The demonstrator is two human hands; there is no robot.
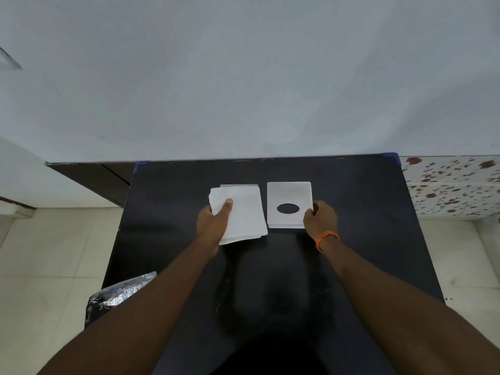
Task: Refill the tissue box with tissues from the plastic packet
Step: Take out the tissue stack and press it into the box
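Note:
A stack of white tissues (pixel 244 212) is held in my left hand (pixel 215 221), thumb on top, tilted slightly above the black table (pixel 351 239). Behind the stack, the edge of a white box part (pixel 238 185) peeks out; most of it is hidden. To the right lies the white tissue box lid (pixel 289 194) with a dark oval opening (pixel 288 208). My right hand (pixel 322 219), with an orange wrist band, grips that lid's right edge. A crumpled clear plastic packet (pixel 119 296) lies at the table's near left edge.
The table stands against a pale blue-grey wall (pixel 243 77). A dark wooden unit (pixel 94 180) sits to the left, floral tiles (pixel 454 185) to the right. Light floor tiles (pixel 40 266) surround the table.

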